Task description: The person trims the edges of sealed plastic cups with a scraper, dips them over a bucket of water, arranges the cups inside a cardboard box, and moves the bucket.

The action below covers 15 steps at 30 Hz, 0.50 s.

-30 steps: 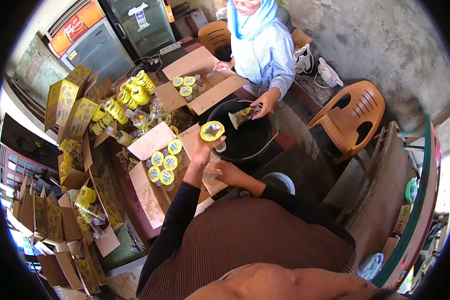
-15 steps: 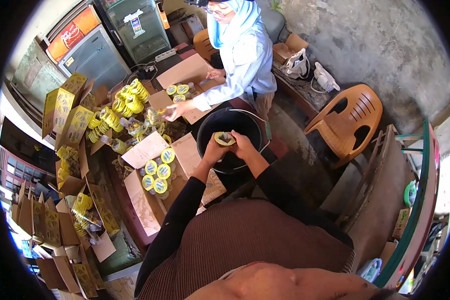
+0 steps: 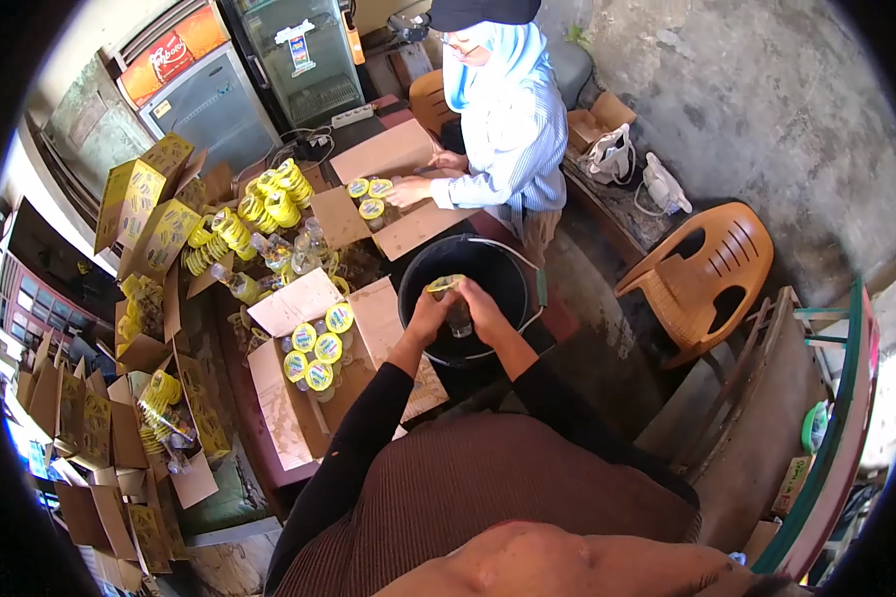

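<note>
Both my hands are closed around a clear plastic cup (image 3: 459, 320) with a yellow-edged lid. My left hand (image 3: 427, 317) grips it from the left, near the lid. On the other side, my right hand (image 3: 486, 314) wraps its fingers over the cup. The cup is tilted, and its clear wall shows between my hands. Below it is a black bucket (image 3: 513, 267) with a wire handle. Left of the bucket, an open cardboard box (image 3: 291, 438) holds several yellow-lidded cups (image 3: 328, 347).
Across from me, a person (image 3: 508, 129) reaches into another open box (image 3: 340, 221) with yellow-lidded cups. Stacked yellow rims (image 3: 231, 234) and loose cups cover the table's left. A brown plastic chair (image 3: 702, 279) stands right. Opened cartons (image 3: 80, 428) pile up at far left.
The cup in my hands has tipped, so its side now shows under the lid. The other person's hand has moved from the loose cups to the cups in their box.
</note>
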Available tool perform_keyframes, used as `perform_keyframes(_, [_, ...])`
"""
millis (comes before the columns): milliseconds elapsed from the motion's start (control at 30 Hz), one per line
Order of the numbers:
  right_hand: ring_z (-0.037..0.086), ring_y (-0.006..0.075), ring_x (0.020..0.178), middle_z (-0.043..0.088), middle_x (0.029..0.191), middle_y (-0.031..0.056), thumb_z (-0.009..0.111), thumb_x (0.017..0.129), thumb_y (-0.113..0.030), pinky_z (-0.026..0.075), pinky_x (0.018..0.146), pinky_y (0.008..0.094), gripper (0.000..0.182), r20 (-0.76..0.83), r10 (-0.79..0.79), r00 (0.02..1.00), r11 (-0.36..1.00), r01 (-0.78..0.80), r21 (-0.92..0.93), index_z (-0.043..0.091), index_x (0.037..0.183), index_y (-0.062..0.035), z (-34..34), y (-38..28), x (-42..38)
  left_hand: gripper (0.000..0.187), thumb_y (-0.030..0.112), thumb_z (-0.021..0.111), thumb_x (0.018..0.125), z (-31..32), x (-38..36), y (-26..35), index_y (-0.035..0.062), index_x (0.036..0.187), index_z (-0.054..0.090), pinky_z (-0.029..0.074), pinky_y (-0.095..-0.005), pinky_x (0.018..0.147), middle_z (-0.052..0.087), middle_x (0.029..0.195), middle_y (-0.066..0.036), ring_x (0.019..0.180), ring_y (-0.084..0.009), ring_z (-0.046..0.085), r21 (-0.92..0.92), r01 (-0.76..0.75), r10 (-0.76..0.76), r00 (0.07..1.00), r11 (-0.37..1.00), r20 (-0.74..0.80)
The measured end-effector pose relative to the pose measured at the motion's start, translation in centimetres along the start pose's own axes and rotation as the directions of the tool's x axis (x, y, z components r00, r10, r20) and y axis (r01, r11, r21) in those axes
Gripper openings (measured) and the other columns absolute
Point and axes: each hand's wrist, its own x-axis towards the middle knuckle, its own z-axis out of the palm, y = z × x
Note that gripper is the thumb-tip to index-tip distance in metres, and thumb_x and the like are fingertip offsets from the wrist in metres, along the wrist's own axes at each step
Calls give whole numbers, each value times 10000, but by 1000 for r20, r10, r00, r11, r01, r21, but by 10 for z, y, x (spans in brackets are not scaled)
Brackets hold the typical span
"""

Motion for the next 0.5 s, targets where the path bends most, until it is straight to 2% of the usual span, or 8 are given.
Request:
perform_keyframes(33, [440,255,1233,467,1316,168,522,939,-271,335,1031,336,541,41,-21,999,983,28,-184,362,1366,21,0,0,-4,411,302,655,862,1,0,-1,1,1117,540,489,-286,753,624,969,-56,871,-133,596,-149,27,-19,998,989,55])
perform_keyframes(67, [440,255,1233,467,1316,168,522,939,-271,335,1031,336,541,46,-29,999,982,37,-186,362,1366,21,-4,7,-6,391,311,616,893,1,1,-1,9,1131,542,489,-283,744,620,962,-50,860,-128,594,-292,65,-33,993,954,113])
perform_keyframes(133, [369,297,1292,371,1388,219,567,909,-276,302,1055,361,661,183,-160,970,821,234,-521,260,1416,19,-19,28,-4,364,322,558,930,3,-3,13,30,1147,542,491,-279,725,613,961,-36,840,-116,592,-223,131,-110,989,966,101])
perform_keyframes(167, [389,337,1270,364,1367,250,637,846,-186,313,1046,372,741,169,-97,981,784,180,-595,224,1438,-18,-14,14,-16,371,332,560,927,7,-3,17,36,1150,539,490,-272,719,610,973,-38,839,-119,593,-359,181,-162,983,916,84])
perform_keyframes(200, [389,337,1270,364,1367,250,637,846,-186,313,1046,372,741,169,-89,982,784,173,-596,224,1438,-18,-14,9,-21,377,343,562,925,9,-2,14,43,1152,536,489,-264,712,606,985,-39,838,-122,594,-489,225,-217,973,843,74])
perform_keyframes(333, [442,388,1176,419,1248,238,678,755,-43,360,1007,390,810,143,-91,986,668,167,-725,246,1440,-68,-24,11,-28,464,370,663,846,8,6,4,71,1171,520,488,-365,786,581,1020,-55,906,-177,589,-470,243,-268,963,849,13])
perform_keyframes(433, [454,382,1159,427,1231,230,663,775,-49,373,993,390,725,137,-91,986,683,162,-712,316,1411,-61,-28,-3,-32,495,356,703,811,3,14,-7,88,1184,518,465,-409,841,582,1031,-56,968,-193,574,-450,234,-283,958,862,-45])
perform_keyframes(500, [559,210,872,429,1185,149,646,780,-4,499,711,293,673,175,-156,972,573,233,-786,390,1390,-125,-33,-7,-35,465,394,658,842,-1,14,-5,90,1170,534,457,-399,860,588,1050,-54,978,-190,571,-427,288,-316,949,857,7])
